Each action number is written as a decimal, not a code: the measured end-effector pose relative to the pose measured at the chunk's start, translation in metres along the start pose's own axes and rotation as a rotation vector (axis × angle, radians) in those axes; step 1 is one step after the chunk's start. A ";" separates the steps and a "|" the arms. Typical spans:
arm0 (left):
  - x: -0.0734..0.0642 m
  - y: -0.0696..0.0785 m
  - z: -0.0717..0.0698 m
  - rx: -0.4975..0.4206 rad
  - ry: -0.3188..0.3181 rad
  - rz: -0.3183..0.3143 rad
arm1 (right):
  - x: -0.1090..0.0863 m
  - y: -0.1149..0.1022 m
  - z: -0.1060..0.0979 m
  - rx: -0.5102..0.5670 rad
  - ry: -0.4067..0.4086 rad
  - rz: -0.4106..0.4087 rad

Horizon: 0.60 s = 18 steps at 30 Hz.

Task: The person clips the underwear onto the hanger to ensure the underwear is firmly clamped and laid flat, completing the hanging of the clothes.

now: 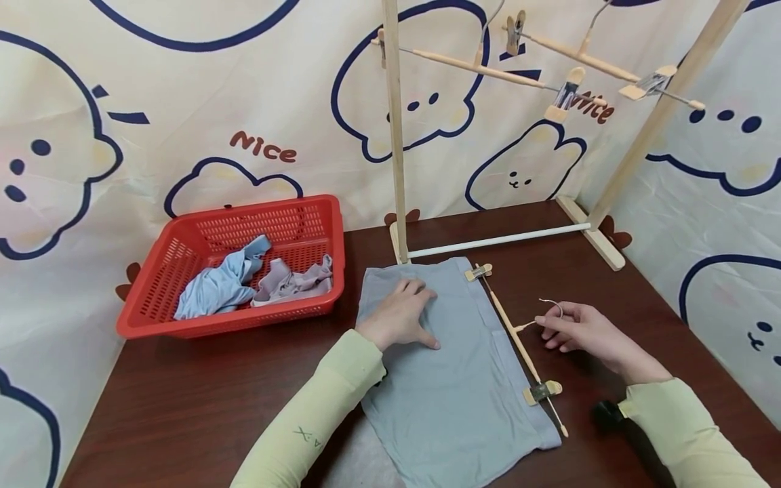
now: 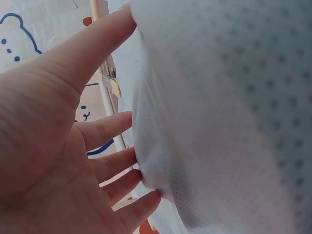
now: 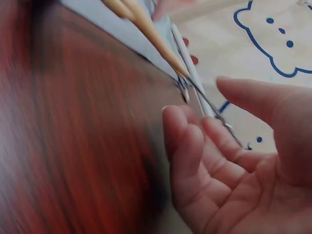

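A pale blue-grey garment (image 1: 464, 379) lies spread on the table, its banded edge held by the two clips of a wooden clip hanger (image 1: 525, 352). My left hand (image 1: 405, 315) rests on the garment's left part with fingers and thumb spread. In the left wrist view its fingertips press into the thin cloth (image 2: 161, 122). To the right of the hanger, my right hand (image 1: 576, 332) holds the metal hook (image 1: 552, 302) in loosely curled fingers. The right wrist view shows those curled fingers (image 3: 185, 146) around the wire, with the thumb raised apart.
At the back left stands a red plastic basket (image 1: 305, 308) with a light blue cloth (image 1: 219, 285) and a mauve cloth (image 1: 295, 281). A wooden rack (image 1: 396, 135) with a white crossbar (image 1: 500, 240) stands behind. Clip hangers (image 1: 476, 66) hang from it.
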<state>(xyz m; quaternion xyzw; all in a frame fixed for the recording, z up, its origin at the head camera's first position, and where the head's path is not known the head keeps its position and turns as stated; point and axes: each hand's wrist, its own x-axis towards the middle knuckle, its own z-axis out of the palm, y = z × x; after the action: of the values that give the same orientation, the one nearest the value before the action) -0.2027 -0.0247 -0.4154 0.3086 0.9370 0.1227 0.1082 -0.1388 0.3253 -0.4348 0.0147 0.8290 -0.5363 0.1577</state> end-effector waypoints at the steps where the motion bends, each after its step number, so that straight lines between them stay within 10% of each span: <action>1: 0.000 0.000 0.000 0.001 0.001 0.000 | -0.001 -0.001 -0.002 -0.056 0.019 0.006; 18: -0.001 0.000 0.001 0.012 0.009 -0.010 | 0.002 -0.004 -0.011 -0.578 0.099 -0.037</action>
<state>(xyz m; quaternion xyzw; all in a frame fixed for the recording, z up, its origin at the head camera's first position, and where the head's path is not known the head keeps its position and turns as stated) -0.2013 -0.0250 -0.4159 0.3040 0.9397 0.1182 0.1027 -0.1446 0.3331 -0.4275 -0.0198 0.9543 -0.2793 0.1046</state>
